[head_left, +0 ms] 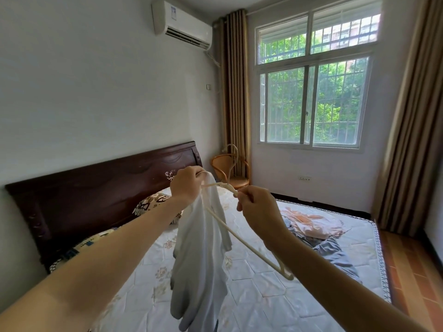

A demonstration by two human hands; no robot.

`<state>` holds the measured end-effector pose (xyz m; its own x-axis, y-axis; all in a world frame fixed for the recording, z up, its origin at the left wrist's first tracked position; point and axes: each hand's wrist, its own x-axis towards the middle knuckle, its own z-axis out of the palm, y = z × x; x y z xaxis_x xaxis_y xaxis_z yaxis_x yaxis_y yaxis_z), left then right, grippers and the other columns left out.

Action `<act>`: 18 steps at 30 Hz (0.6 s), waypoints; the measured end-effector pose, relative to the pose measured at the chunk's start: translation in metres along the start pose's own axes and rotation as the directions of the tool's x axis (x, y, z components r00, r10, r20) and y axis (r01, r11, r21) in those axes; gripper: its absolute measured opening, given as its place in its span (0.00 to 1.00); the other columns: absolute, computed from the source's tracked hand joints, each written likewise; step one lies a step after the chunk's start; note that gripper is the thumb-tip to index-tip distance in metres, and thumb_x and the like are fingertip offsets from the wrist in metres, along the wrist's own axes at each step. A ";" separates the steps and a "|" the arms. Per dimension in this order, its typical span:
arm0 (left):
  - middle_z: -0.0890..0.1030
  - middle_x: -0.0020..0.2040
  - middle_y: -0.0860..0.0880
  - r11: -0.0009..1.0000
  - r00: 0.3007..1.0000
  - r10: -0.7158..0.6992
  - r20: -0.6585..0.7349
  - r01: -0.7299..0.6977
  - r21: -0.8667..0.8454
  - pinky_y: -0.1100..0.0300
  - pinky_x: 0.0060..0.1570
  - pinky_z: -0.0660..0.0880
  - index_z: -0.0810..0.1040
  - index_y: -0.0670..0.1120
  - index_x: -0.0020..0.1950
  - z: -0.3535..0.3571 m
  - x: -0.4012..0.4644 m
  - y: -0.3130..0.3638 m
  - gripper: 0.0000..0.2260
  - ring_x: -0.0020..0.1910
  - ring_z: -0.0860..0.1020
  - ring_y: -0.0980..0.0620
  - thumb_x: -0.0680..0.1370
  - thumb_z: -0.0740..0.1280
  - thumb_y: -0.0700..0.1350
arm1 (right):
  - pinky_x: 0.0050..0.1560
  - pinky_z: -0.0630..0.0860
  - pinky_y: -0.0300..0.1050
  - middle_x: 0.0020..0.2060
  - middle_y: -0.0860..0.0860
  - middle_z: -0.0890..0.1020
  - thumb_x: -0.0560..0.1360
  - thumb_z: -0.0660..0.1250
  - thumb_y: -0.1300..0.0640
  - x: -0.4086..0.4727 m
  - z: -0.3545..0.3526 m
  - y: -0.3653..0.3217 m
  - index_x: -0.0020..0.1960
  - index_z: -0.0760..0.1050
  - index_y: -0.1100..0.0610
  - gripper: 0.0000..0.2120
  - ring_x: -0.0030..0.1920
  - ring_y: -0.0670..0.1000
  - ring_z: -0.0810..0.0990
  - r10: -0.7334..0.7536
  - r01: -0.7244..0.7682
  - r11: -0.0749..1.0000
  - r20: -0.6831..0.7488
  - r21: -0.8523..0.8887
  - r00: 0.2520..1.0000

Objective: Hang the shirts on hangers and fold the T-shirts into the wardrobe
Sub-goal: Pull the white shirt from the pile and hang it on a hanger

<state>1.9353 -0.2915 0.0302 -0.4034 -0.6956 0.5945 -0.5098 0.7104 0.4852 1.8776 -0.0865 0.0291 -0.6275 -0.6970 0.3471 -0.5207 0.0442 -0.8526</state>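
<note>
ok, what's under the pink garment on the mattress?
A grey-blue garment shows from beneath the pink garment, spreading toward the camera across the mattress. How far it runs underneath is covered.

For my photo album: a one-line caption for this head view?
Both hands work a white shirt onto a cream hanger above the bed.

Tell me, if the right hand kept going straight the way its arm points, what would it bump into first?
Probably the left hand: the right hand points up-left along the cream plastic hanger, toward where the hanging white shirt is gripped. Depth is unclear.
</note>
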 end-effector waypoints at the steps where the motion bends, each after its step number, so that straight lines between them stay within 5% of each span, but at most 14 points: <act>1: 0.85 0.43 0.49 1.000 1.000 0.026 -0.008 -0.026 -0.014 0.54 0.43 0.76 0.84 0.50 0.51 -0.001 0.000 0.005 0.09 0.46 0.81 0.46 0.79 0.64 0.46 | 0.33 0.67 0.36 0.36 0.51 0.78 0.82 0.60 0.61 0.000 -0.001 0.001 0.47 0.79 0.60 0.10 0.31 0.45 0.71 0.008 -0.008 1.000 -0.013 0.017 1.000; 6: 0.85 0.43 0.50 0.989 0.992 0.127 -0.025 -0.128 -0.077 0.52 0.48 0.77 0.84 0.52 0.54 -0.010 -0.011 0.032 0.08 0.47 0.81 0.47 0.80 0.66 0.49 | 0.30 0.65 0.37 0.32 0.50 0.77 0.81 0.60 0.61 0.004 -0.004 0.008 0.37 0.76 0.54 0.15 0.28 0.44 0.69 0.042 -0.035 0.997 -0.107 0.066 0.993; 11: 0.85 0.45 0.52 0.972 0.981 0.192 -0.041 -0.195 -0.131 0.56 0.48 0.76 0.84 0.52 0.54 -0.023 -0.022 0.054 0.08 0.47 0.82 0.51 0.79 0.67 0.50 | 0.32 0.68 0.34 0.33 0.49 0.77 0.81 0.61 0.62 0.011 -0.005 0.006 0.42 0.79 0.59 0.12 0.31 0.44 0.72 0.109 -0.087 0.983 -0.132 0.159 0.985; 18: 0.83 0.41 0.52 0.934 0.941 0.336 -0.032 -0.338 -0.118 0.56 0.44 0.77 0.84 0.53 0.53 -0.057 -0.033 0.077 0.08 0.42 0.80 0.54 0.79 0.67 0.51 | 0.37 0.73 0.39 0.32 0.50 0.79 0.79 0.67 0.58 0.014 -0.009 0.004 0.38 0.78 0.52 0.11 0.34 0.47 0.75 0.036 0.048 0.938 -0.235 0.343 0.971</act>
<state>1.9527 -0.2076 0.0849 -0.5266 -0.4122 0.7435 -0.2500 0.9110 0.3280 1.8614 -0.0892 0.0335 -0.7642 -0.5075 0.3980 -0.3202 -0.2372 -0.9172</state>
